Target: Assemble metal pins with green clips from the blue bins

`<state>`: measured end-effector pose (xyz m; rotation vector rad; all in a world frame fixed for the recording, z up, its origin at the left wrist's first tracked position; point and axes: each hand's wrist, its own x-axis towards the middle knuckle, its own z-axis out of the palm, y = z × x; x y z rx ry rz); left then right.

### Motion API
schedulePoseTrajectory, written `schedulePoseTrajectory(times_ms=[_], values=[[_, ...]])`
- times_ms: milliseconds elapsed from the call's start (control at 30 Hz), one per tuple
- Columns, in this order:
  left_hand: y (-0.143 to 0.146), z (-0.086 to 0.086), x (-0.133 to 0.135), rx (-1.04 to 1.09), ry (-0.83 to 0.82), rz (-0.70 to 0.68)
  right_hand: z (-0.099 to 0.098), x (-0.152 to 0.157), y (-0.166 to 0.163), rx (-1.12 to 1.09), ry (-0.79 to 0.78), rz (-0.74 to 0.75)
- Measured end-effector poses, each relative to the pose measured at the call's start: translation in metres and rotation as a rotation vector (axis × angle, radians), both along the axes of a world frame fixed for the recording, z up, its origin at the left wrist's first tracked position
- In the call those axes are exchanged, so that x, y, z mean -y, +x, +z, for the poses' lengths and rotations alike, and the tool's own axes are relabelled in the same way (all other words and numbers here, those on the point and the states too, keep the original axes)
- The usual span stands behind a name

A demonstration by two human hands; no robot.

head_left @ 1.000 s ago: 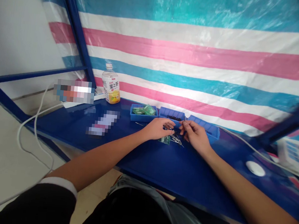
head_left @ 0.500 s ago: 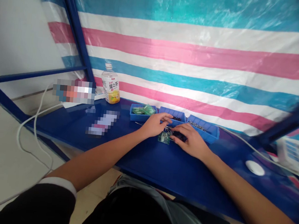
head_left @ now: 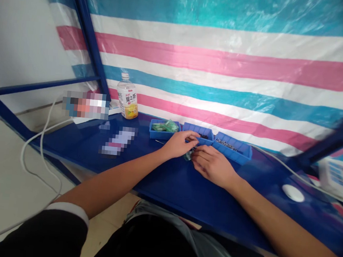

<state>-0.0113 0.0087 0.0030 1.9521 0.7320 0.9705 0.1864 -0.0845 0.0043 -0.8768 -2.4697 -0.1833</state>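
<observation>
My left hand rests on the blue table with thumb and fingers pinched together at the front edge of the middle blue tray, which holds small dark parts. What the pinch holds is too small to see. My right hand lies just to its right, fingers curled together and touching a small green board that sits between the two hands. The loose metal pins seen earlier are hidden under my right hand.
A left blue tray holds green boards and a right blue tray holds metal pins. A drink bottle stands at the back left. A white round object lies at right. A white cable hangs off the left.
My right hand dropped from in front of the right tray onto the table, then slid left and nearer to me, up to the green board. My left hand stayed by the middle tray.
</observation>
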Motion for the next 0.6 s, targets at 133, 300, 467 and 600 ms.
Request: schedulePoseTrajectory(times_ms=[133, 300, 467, 600], values=[[-0.001, 0.007, 0.001, 0.138, -0.173, -0.055, 0.005, 0.003, 0.005, -0.253, -0.033, -0.128], [0.0, 0.009, 0.006, 0.173, -0.229, -0.128, -0.001, 0.002, 0.015, -0.727, -0.277, -0.408], [0.004, -0.005, 0.002, 0.163, -0.251, -0.163, -0.008, -0.005, 0.017, -0.972, -0.503, -0.356], [0.003, -0.006, 0.0, 0.178, -0.255, -0.144, -0.008, -0.004, 0.013, -1.04, -0.563, -0.283]])
